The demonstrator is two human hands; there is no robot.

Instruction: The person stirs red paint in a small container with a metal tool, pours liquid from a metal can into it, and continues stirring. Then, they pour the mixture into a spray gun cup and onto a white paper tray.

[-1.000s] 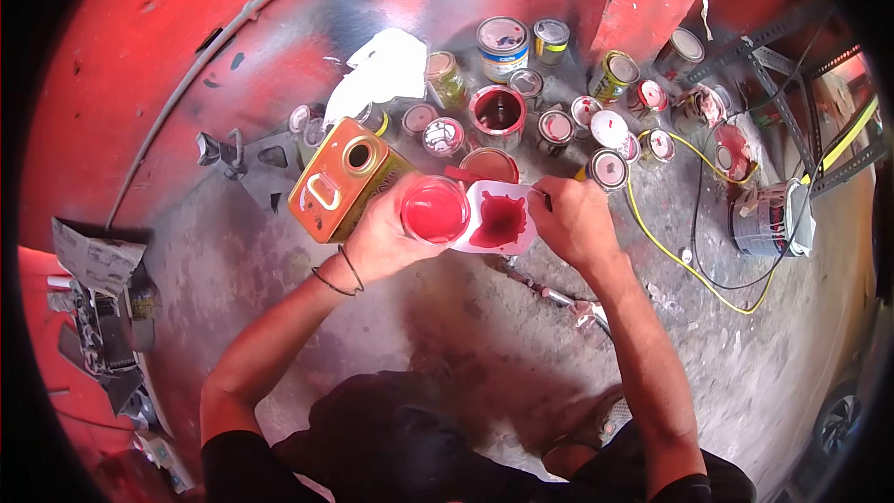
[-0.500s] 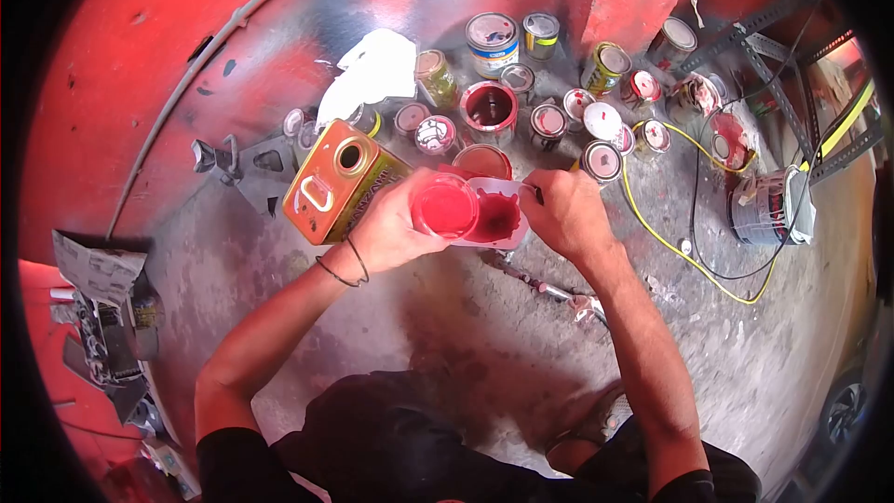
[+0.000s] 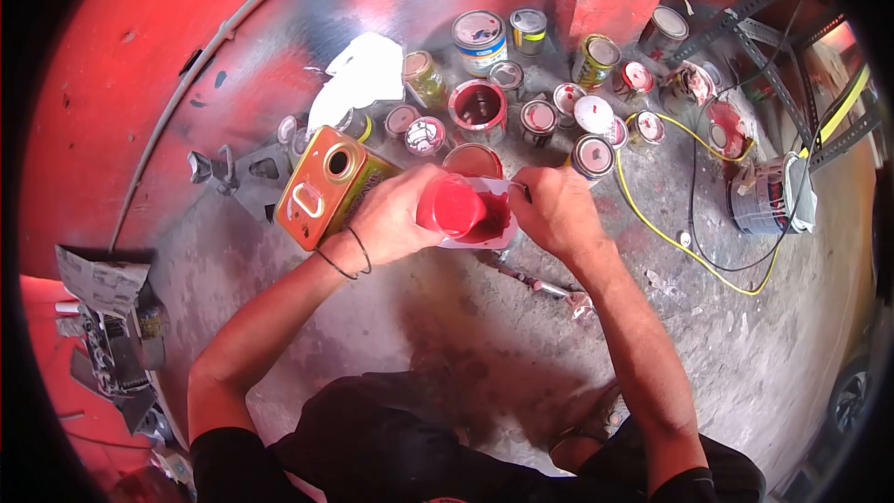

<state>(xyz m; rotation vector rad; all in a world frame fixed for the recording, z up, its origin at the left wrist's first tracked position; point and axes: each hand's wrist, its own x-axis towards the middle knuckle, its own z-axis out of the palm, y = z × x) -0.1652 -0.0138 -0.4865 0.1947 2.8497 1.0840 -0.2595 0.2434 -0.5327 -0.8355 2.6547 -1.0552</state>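
Head view: The person crouches over a concrete floor [image 3: 484, 335]. The left hand [image 3: 391, 219] is wrapped tight around a red cup [image 3: 453, 207], fingers closed on its wall. The cup is tipped over, its long axis running roughly left to right and its mouth turned toward the right hand [image 3: 556, 214]. The right hand is curled shut on the right edge of a white tray [image 3: 468, 243] with red paint pooled in it. A thin dark bit pokes out by the right thumb; it's too small to tell what it is. The cup sits just above and touching or nearly touching the tray's left side, and I can't tell which. I also can't tell whether any paint is running out. The tray lies directly right of the cup's mouth, between the two hands, and both hands are equally close to it.

An orange tin [image 3: 326, 188] stands just left of the left hand, its cap hole open. Beyond the hands there is a cluster of paint cans, one open can [image 3: 480, 104] showing dark red. A white rag [image 3: 358, 74] lies at the far left, and a yellow cable [image 3: 670, 237] loops along the right side.
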